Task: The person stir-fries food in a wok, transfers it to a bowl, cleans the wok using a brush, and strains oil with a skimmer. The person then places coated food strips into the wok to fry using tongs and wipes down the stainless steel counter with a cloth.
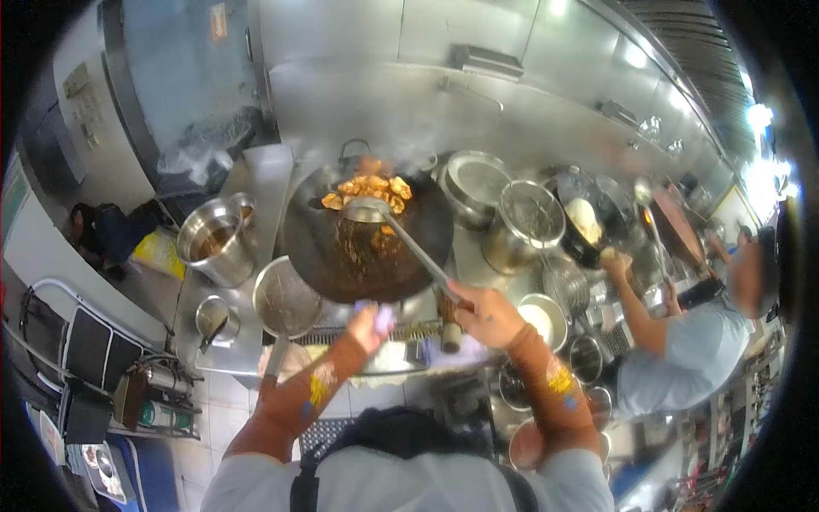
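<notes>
My right hand (pixel 488 317) grips the long handle of a ladle (pixel 367 211), its bowl down among browned chunks of food (pixel 397 188) toward the far side of a big dark wok (pixel 309 243). Brown sauce coats the wok's middle below the food. At the near rim, my left hand (pixel 365 331) is closed on a folded purple cloth (pixel 383 319). A round strainer (pixel 288 294) lies left of the wok, its handle pointing toward my left forearm.
Metal pots (pixel 223 266) stand on the left counter. Right of the wok are a lidded pot (pixel 478 175) and a deep pot (pixel 522 247). Close on my right, a co-worker (pixel 682 350) holds a second wok (pixel 597 252) containing something white. Steam rises at the back.
</notes>
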Motion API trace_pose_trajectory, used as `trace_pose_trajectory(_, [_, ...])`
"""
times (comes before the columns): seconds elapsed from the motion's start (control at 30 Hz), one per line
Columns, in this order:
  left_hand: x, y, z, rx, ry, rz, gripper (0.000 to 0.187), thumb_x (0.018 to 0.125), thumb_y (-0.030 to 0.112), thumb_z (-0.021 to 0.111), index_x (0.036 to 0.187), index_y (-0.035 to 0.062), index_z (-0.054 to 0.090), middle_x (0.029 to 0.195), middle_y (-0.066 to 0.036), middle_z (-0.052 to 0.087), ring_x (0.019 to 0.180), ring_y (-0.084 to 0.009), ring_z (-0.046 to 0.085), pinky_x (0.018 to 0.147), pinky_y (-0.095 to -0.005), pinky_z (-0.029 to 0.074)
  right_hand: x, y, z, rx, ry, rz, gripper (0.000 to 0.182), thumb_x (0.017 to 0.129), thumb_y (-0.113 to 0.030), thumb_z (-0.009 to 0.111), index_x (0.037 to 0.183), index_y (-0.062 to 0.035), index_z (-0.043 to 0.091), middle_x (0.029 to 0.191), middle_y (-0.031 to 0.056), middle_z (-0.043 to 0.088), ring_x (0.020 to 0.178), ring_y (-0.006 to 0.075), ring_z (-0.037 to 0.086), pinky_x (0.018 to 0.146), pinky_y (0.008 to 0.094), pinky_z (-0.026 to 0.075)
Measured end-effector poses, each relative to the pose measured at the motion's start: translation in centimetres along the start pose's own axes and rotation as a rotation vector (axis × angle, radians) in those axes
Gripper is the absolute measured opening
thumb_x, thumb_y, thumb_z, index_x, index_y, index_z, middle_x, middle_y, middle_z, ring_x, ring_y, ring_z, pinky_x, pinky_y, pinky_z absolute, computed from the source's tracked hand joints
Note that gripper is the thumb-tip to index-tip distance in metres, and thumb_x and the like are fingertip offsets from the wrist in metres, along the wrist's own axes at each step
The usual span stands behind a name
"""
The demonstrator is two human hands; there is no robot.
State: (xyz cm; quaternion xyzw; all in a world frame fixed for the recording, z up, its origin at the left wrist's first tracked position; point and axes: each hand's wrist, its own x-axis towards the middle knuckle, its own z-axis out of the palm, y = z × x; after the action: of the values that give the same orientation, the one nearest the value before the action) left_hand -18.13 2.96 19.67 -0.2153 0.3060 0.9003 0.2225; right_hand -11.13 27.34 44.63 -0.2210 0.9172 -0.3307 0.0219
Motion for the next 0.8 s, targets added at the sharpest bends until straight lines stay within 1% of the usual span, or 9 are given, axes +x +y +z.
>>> trace_pose_trajectory(0.1, [-1.6,4.6,5.0,-0.064,0.146,0.011,0.023,0.095,0.027,0.047,0.110,0.0093,0.051,0.093,-0.011,0.061,0.068,-0.0248,0.062,0.046,-0.0277,0.047,-2.2,-2.9,-3.0,0.065,-0.124,0.046,0.048,0.083,-0.011,0.057,0.131,-0.0043,0.055,0.078,0.0238,0.065,0.067,0.0354,0.065,0.063,0.0391,0.052])
trace_pose_trajectory(0.27, [-4.7,9.5,9.0,0.085,0.066,-0.144,0.038,0.096,0.041,0.047,0.112,0.0083,0.056,0.095,-0.011,0.062,0.075,-0.0232,0.061,0.049,-0.0267,0.047,-3.0,-4.2,-7.3,0.023,-0.358,0.233,0.041,0.084,-0.012,0.057,0.124,-0.0053,0.059,0.078,0.0234,0.065,0.067,0.0346,0.065,0.063,0.0387,0.052])
trace_pose_trajectory(0.37, [0.0,5.9,5.1,0.033,0.017,0.007,0.034,0.097,0.038,0.046,0.114,0.0089,0.055,0.097,-0.012,0.062,0.073,-0.0233,0.060,0.054,-0.0285,0.048,1.3,0.7,-1.8,-0.127,-0.214,-0.038,0.050,0.082,-0.010,0.060,0.131,-0.0066,0.055,0.069,0.0180,0.063,0.063,0.0266,0.065,0.061,0.0361,0.051])
trace_pose_trajectory(0.43, [-0.8,2.3,3.8,0.035,0.040,0.049,0.032,0.097,0.035,0.045,0.115,0.0103,0.053,0.100,-0.013,0.061,0.076,-0.0236,0.059,0.055,-0.0302,0.049,2.5,2.9,1.3,-0.257,-0.113,-0.073,0.052,0.081,-0.010,0.058,0.133,-0.0076,0.054,0.072,0.0201,0.063,0.065,0.0324,0.065,0.062,0.0395,0.052])
trace_pose_trajectory(0.5, [0.5,-0.7,-1.0,-0.032,-0.030,-0.154,0.028,0.099,0.031,0.043,0.117,0.0125,0.053,0.101,-0.012,0.061,0.081,-0.0248,0.060,0.058,-0.0341,0.052,1.3,2.9,2.1,-0.297,-0.108,-0.087,0.054,0.081,-0.009,0.056,0.135,-0.0081,0.051,0.075,0.0219,0.064,0.069,0.0367,0.065,0.065,0.0423,0.052])
trace_pose_trajectory(0.6, [-10.1,2.4,6.8,0.112,0.006,-0.076,0.027,0.101,0.027,0.040,0.117,0.0090,0.052,0.103,-0.012,0.060,0.085,-0.0263,0.061,0.065,-0.0379,0.055,-0.9,-1.0,-3.0,-0.245,-0.283,-0.069,0.058,0.081,-0.008,0.055,0.138,-0.0081,0.046,0.083,0.0232,0.065,0.078,0.0381,0.066,0.073,0.0440,0.053])
trace_pose_trajectory(0.67, [-6.0,5.6,6.1,-0.044,-0.160,-0.139,0.033,0.099,0.032,0.043,0.116,0.0049,0.052,0.100,-0.014,0.061,0.080,-0.0237,0.063,0.058,-0.0298,0.056,0.5,-3.3,-4.8,-0.324,-0.390,0.030,0.057,0.081,-0.009,0.055,0.137,-0.0075,0.047,0.085,0.0238,0.066,0.081,0.0388,0.066,0.076,0.0441,0.053])
trace_pose_trajectory(0.73, [-4.9,10.0,8.8,-0.014,-0.123,-0.100,0.035,0.097,0.033,0.047,0.111,0.0020,0.053,0.095,-0.015,0.061,0.080,-0.0240,0.064,0.055,-0.0260,0.055,1.9,-2.5,-3.7,-0.382,-0.364,-0.011,0.058,0.080,-0.009,0.055,0.138,-0.0068,0.045,0.087,0.0244,0.066,0.083,0.0394,0.066,0.078,0.0452,0.053])
trace_pose_trajectory(0.8, [-2.1,8.5,6.6,0.066,0.024,-0.034,0.032,0.096,0.036,0.049,0.111,0.0087,0.055,0.097,-0.012,0.063,0.085,-0.0270,0.064,0.060,-0.0327,0.054,3.9,0.5,0.4,-0.456,-0.310,-0.003,0.061,0.079,-0.009,0.055,0.139,-0.0061,0.043,0.089,0.0247,0.066,0.083,0.0398,0.066,0.079,0.0461,0.053])
